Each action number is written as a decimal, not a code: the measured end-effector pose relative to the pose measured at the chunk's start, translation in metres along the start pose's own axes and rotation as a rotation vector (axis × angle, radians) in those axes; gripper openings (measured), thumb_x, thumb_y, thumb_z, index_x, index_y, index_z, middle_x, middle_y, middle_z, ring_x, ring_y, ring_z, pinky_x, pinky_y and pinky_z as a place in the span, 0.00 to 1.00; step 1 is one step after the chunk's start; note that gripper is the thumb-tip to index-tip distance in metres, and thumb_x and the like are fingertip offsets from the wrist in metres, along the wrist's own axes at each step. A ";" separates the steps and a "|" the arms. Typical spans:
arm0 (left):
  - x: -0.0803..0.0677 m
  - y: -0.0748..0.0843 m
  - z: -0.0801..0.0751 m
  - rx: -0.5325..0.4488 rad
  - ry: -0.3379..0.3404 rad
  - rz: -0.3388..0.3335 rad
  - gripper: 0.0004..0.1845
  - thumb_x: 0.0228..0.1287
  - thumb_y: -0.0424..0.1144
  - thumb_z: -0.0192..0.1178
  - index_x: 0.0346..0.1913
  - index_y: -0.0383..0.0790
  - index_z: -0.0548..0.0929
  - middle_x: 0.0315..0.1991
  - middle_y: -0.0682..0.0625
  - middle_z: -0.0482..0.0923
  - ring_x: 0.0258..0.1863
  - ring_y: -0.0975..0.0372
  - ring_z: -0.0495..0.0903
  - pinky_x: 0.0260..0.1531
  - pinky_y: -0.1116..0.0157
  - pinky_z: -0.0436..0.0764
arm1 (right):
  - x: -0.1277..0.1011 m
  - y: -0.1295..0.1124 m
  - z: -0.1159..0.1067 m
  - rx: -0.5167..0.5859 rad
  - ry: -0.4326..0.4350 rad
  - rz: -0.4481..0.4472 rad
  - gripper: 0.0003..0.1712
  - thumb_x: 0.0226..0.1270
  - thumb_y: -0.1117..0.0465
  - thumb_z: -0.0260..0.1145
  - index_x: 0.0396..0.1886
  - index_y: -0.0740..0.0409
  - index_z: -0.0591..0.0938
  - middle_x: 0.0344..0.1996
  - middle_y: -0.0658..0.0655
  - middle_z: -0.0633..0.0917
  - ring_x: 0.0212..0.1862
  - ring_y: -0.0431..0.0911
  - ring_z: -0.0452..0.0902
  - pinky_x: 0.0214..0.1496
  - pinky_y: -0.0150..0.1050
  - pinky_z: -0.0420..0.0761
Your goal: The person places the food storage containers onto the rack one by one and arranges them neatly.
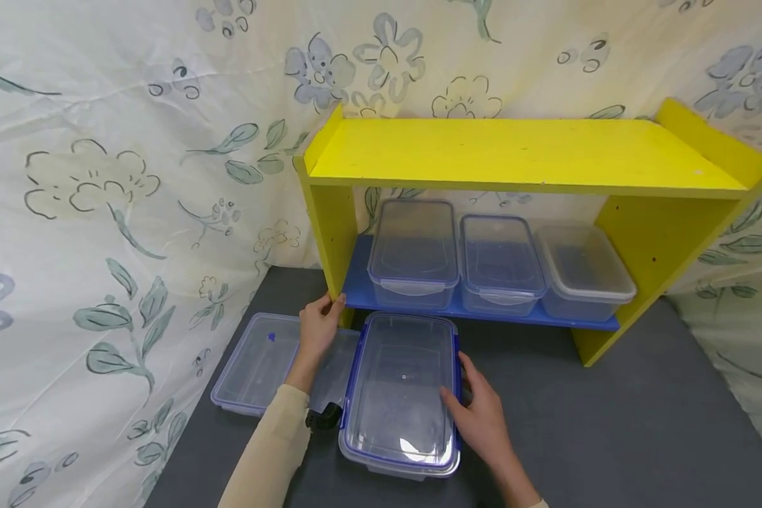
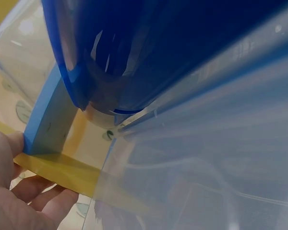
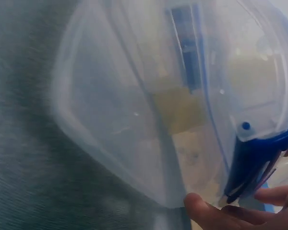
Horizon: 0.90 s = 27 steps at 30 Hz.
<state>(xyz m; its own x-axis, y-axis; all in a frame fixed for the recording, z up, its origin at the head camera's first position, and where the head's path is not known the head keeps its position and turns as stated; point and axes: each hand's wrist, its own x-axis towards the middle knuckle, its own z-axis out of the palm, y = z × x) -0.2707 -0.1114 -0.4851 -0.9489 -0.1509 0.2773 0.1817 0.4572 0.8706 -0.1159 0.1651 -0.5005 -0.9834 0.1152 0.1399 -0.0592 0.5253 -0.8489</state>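
A large clear plastic container [image 1: 403,402] with blue side latches lies lid up in front of the yellow shelf unit [image 1: 527,152]. My right hand [image 1: 482,416] holds it by its right side, thumb at the lid's edge and fingers along the latch [image 3: 259,163]. Farther left, my left hand [image 1: 317,328] grips the front edge of the unit's left upright [image 1: 329,233], low down by the blue lower board [image 1: 476,312]. In the left wrist view, that hand's thumb is on the blue board's corner and its fingers lie along the yellow edge [image 2: 72,175].
Three lidded clear containers stand in a row on the blue board: a left one [image 1: 414,243], a middle one [image 1: 503,257] and a right one [image 1: 584,264]. A shallow clear container [image 1: 254,367] lies on the dark table [image 1: 660,423], partly behind my left arm. Floral cloth [image 1: 133,247] hangs behind.
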 end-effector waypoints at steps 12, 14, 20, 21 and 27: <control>-0.003 0.000 0.000 -0.009 -0.001 0.002 0.14 0.68 0.48 0.59 0.36 0.40 0.86 0.27 0.34 0.82 0.22 0.58 0.74 0.22 0.68 0.71 | -0.030 0.012 0.004 0.196 -0.062 0.208 0.41 0.64 0.48 0.68 0.74 0.50 0.63 0.66 0.65 0.74 0.54 0.54 0.81 0.44 0.30 0.80; -0.003 -0.001 0.000 -0.014 -0.001 0.001 0.14 0.68 0.48 0.59 0.36 0.40 0.86 0.27 0.34 0.82 0.22 0.58 0.74 0.23 0.67 0.71 | -0.035 0.012 0.005 0.245 -0.083 0.243 0.43 0.64 0.48 0.68 0.75 0.50 0.61 0.67 0.65 0.73 0.58 0.55 0.79 0.45 0.28 0.78; -0.001 0.001 -0.001 -0.007 0.004 0.003 0.14 0.68 0.48 0.59 0.36 0.40 0.86 0.27 0.34 0.82 0.22 0.58 0.74 0.23 0.66 0.71 | -0.049 0.016 0.007 0.373 -0.139 0.261 0.47 0.64 0.53 0.69 0.77 0.49 0.54 0.72 0.65 0.64 0.67 0.58 0.67 0.52 0.22 0.72; -0.001 0.002 -0.001 -0.004 0.006 0.005 0.14 0.68 0.48 0.59 0.36 0.40 0.86 0.27 0.34 0.82 0.22 0.58 0.74 0.23 0.66 0.71 | -0.051 0.016 0.007 0.390 -0.145 0.254 0.48 0.64 0.55 0.69 0.78 0.49 0.54 0.73 0.65 0.63 0.68 0.57 0.66 0.53 0.22 0.71; 0.000 0.002 0.000 0.003 0.013 0.008 0.14 0.68 0.48 0.60 0.36 0.40 0.86 0.28 0.35 0.83 0.23 0.57 0.76 0.24 0.66 0.72 | -0.065 0.017 0.009 0.509 -0.208 0.144 0.51 0.65 0.66 0.65 0.79 0.55 0.44 0.74 0.72 0.53 0.64 0.37 0.69 0.53 0.24 0.73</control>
<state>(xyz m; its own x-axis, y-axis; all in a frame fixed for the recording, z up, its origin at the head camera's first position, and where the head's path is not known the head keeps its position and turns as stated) -0.2700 -0.1102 -0.4832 -0.9439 -0.1587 0.2897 0.1885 0.4616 0.8669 -0.0547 0.1587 -0.5285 -0.9977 -0.0405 -0.0551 0.0535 0.0383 -0.9978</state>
